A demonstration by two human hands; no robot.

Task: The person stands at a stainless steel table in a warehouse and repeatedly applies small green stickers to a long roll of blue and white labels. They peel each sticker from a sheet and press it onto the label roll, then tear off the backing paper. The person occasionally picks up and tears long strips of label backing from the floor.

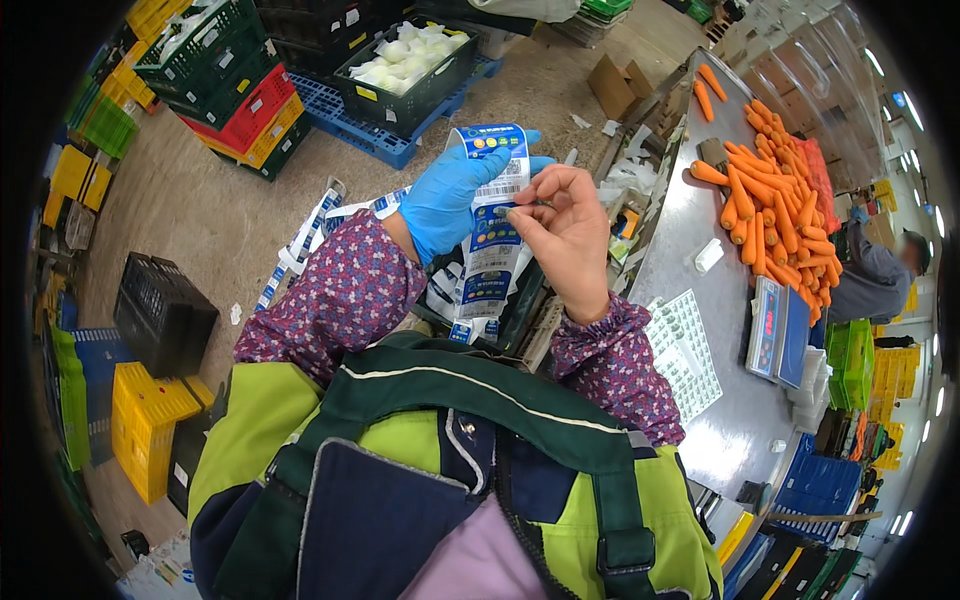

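A strip of blue-and-white printed labels (489, 259) hangs from my left hand (448, 196), which wears a blue glove and holds its upper part. Bare, my right hand (568, 232) has thumb and index finger pinched at the strip's right edge, beside a small greenish piece, perhaps a sticker. More of the label strip (300, 238) trails to the left behind my left sleeve, and further folds lie in a dark crate (529, 300) below my hands.
On the metal table (739, 420) at right are a pile of carrots (780, 202), a digital scale (787, 330) and sheets of small stickers (684, 352). A crate of bagged white vegetables (409, 67) rests on a blue pallet (360, 124). Stacked crates (240, 120) stand left; a co-worker (870, 270) is beyond the table.
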